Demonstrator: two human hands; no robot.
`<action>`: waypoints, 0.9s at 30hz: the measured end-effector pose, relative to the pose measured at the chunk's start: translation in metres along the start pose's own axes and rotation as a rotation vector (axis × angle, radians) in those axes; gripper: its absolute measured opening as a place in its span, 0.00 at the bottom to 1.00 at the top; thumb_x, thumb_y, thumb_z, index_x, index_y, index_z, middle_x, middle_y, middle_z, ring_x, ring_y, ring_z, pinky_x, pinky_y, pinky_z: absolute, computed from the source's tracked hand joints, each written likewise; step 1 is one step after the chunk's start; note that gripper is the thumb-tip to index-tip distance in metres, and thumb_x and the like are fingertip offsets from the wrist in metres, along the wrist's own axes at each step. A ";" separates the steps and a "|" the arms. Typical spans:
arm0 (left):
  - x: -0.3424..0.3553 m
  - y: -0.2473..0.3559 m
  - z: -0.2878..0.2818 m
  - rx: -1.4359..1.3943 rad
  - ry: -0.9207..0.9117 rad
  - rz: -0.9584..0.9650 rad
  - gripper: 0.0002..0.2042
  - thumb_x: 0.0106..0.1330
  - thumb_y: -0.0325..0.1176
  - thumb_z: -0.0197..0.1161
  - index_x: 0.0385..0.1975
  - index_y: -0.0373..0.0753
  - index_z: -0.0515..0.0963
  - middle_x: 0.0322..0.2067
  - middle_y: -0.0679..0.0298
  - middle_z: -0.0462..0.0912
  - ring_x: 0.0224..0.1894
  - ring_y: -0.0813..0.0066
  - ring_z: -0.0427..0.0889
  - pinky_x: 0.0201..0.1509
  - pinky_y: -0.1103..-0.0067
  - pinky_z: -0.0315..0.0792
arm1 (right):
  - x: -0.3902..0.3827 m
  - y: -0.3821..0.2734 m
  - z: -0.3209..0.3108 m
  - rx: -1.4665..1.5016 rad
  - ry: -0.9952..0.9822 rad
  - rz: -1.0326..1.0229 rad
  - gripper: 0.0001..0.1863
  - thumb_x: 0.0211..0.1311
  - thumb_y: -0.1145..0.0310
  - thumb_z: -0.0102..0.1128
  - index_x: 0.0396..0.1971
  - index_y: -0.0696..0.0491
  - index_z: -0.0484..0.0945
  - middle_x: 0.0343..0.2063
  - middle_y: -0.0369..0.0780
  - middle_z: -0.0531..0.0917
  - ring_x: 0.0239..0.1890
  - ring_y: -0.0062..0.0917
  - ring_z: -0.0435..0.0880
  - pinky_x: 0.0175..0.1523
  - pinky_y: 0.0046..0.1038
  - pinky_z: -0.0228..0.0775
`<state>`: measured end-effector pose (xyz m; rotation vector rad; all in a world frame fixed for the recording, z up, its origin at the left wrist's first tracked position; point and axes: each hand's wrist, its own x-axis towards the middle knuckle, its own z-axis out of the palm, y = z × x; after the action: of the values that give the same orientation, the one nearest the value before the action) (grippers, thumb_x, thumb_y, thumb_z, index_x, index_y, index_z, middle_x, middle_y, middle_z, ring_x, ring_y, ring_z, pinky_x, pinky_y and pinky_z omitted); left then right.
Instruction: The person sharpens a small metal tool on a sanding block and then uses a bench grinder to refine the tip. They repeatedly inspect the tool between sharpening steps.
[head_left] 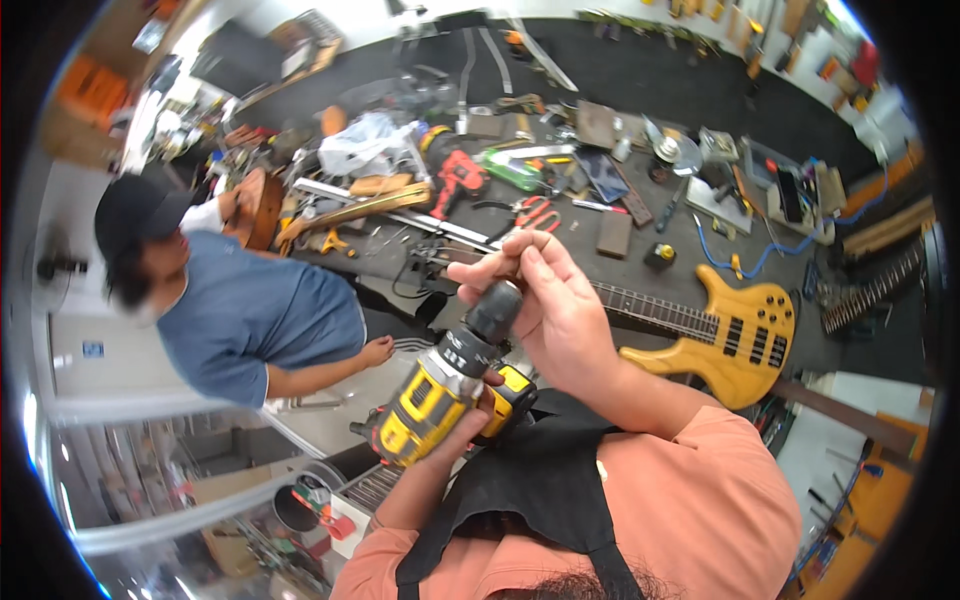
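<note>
- Both hands are closed on one yellow-and-black cordless drill (440, 395), held up above the near edge of the dark worktop (640, 75), in front of the chest.
- Its handle and body are gripped by the left hand (490, 395), mostly hidden under the tool, so that only a few fingertips show beside the yellow housing.
- Around the drill's black chuck (495, 310) the right hand (545, 300) is wrapped, fingers curled over its tip; such a hold would suit turning the chuck, judging by the grip.
- Whether a bit sits in the chuck cannot be told, since the fingers cover its mouth.
- A natural-wood electric bass guitar (740, 335) is laid flat on the worktop just beyond the hands, its neck running left behind the right hand and partly hidden by it.
- Farther back, red-handled pliers (535, 212), a red power tool (458, 175) and a green bottle (515, 170) are scattered among clutter too small to name.
- To the left, a person in a blue shirt (250, 315) is seen leaning on the worktop; the face is blurred.
- The drill's battery end is cut off from view by the black apron (550, 480).
</note>
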<state>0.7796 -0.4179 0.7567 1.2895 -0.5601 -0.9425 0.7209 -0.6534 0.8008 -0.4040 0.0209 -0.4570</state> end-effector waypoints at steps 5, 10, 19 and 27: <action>-0.083 -0.003 0.001 0.136 0.263 0.150 0.42 0.59 0.46 0.86 0.68 0.33 0.69 0.57 0.57 0.85 0.52 0.72 0.87 0.59 0.73 0.80 | -0.044 0.059 0.062 0.004 -0.185 0.048 0.13 0.90 0.64 0.38 0.58 0.52 0.72 0.55 0.48 0.86 0.72 0.47 0.78 0.75 0.49 0.73; -0.177 -0.047 -0.007 0.523 0.523 0.296 0.49 0.55 0.44 0.88 0.72 0.32 0.65 0.60 0.54 0.79 0.59 0.64 0.83 0.64 0.70 0.76 | -0.111 0.107 0.094 -0.092 -0.160 0.141 0.12 0.90 0.64 0.38 0.56 0.53 0.70 0.52 0.51 0.85 0.66 0.46 0.83 0.72 0.49 0.77; -0.295 -0.109 0.023 0.560 0.569 0.515 0.47 0.63 0.27 0.79 0.76 0.36 0.51 0.50 0.55 0.83 0.49 0.67 0.89 0.54 0.73 0.82 | -0.220 0.179 0.080 -0.161 -0.021 0.398 0.13 0.88 0.65 0.43 0.54 0.58 0.73 0.51 0.48 0.85 0.59 0.37 0.86 0.69 0.43 0.78; -0.343 -0.149 0.033 -0.124 0.804 0.221 0.39 0.63 0.26 0.76 0.70 0.35 0.59 0.47 0.53 0.84 0.43 0.68 0.89 0.47 0.74 0.83 | -0.251 0.207 0.068 -0.141 0.069 0.505 0.12 0.87 0.65 0.44 0.53 0.56 0.74 0.46 0.46 0.84 0.54 0.37 0.88 0.61 0.41 0.82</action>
<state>0.5315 -0.1498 0.6714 1.3326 -0.0077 -0.2190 0.5910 -0.3498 0.7666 -0.5026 0.2180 0.0296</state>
